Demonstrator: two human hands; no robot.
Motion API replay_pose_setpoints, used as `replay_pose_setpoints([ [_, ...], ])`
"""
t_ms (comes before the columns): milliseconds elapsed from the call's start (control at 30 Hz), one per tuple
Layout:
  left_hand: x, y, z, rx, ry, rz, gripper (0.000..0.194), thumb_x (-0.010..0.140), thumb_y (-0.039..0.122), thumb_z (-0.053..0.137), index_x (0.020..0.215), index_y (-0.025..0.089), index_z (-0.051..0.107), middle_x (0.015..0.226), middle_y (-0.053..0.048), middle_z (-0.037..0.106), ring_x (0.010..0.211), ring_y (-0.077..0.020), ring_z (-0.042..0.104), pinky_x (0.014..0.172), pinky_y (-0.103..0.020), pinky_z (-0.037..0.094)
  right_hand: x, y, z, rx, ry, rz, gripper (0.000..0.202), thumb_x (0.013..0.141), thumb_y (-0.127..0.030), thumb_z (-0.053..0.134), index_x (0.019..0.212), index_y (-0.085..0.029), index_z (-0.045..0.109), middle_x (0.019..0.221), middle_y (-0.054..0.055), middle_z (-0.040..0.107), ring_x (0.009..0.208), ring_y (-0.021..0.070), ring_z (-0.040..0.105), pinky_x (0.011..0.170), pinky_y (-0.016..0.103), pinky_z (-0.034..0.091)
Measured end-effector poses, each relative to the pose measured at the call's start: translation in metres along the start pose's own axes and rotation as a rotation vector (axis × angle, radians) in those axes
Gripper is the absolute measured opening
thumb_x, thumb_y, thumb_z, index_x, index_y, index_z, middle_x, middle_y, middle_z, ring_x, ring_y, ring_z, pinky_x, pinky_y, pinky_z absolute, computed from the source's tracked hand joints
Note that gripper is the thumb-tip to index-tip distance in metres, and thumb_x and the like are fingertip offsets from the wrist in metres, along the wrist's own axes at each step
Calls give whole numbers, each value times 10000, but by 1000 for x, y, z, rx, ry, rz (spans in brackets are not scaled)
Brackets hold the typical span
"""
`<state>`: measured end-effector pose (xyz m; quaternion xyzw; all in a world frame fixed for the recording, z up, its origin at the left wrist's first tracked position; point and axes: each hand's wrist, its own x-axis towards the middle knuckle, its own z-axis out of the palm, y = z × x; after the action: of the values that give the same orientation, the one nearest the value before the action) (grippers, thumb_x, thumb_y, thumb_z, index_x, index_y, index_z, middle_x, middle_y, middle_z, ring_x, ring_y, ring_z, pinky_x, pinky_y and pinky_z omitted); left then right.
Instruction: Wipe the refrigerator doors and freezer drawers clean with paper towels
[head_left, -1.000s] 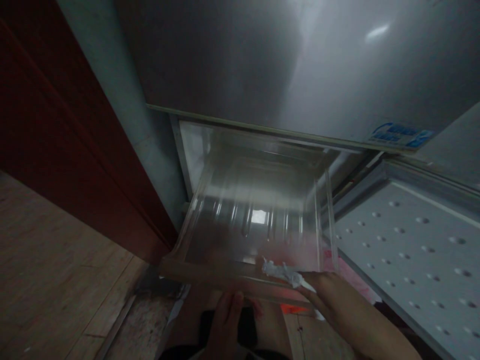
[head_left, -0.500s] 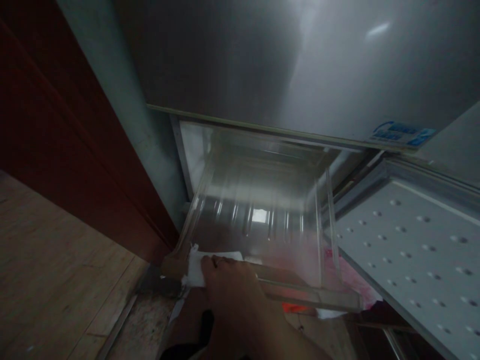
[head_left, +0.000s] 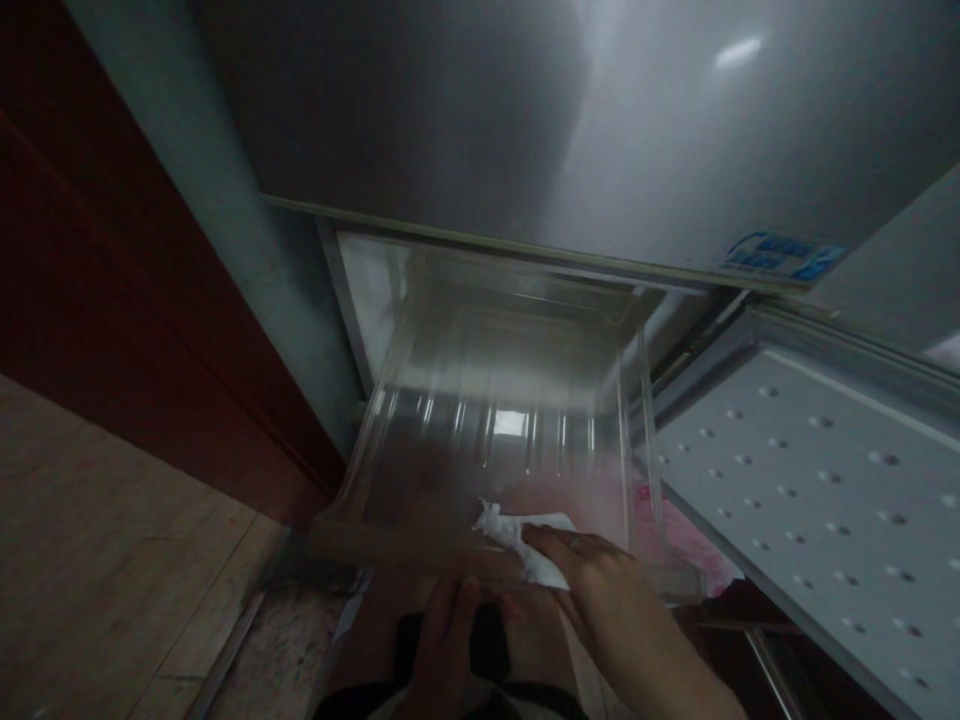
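A clear plastic drawer [head_left: 450, 450] with a ribbed bottom is pulled out of the fridge's lower compartment. My right hand [head_left: 600, 580] presses a crumpled white cloth or tissue [head_left: 540, 550] against the drawer's front rim, right of the middle. Its fingers are closed over the white piece, partly covering it. Below the front rim, my left hand [head_left: 446, 630] reaches up to the drawer, its fingers bent against the front edge. The fingertips are dim and partly hidden there.
The grey fridge door [head_left: 480, 120] is above. At right, a lower door stands open, its white inner panel [head_left: 817, 500] dimpled. A pink bag [head_left: 694, 550] lies behind the drawer's right side. A dark red frame [head_left: 187, 290] and wooden floor [head_left: 112, 560] are at left.
My right hand has slid the white piece rightward along the drawer's front rim, from the left part to right of the middle. My left hand now shows under the rim. The view has shifted slightly.
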<state>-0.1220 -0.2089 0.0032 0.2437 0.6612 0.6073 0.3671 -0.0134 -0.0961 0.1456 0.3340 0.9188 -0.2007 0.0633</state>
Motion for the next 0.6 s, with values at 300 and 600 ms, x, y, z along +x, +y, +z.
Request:
replay_pose_setpoints([
  [300,3,16,0,-120,-89,4,715,856,777,368,577,184,655,605,-75,679,681,-233,673,770,-351,522,-31,60,4,-86,90,121,473,878,-67,494,1284,-242,660,1170,104,731,1063,292,703,925,474,560],
  [600,0,11,-5,-74,15,-36,522,809,692,544,652,210,668,694,-74,727,766,-255,682,776,-355,555,18,-39,4,-113,0,0,450,859,-41,547,1283,-161,637,1225,122,702,1065,291,692,928,451,565],
])
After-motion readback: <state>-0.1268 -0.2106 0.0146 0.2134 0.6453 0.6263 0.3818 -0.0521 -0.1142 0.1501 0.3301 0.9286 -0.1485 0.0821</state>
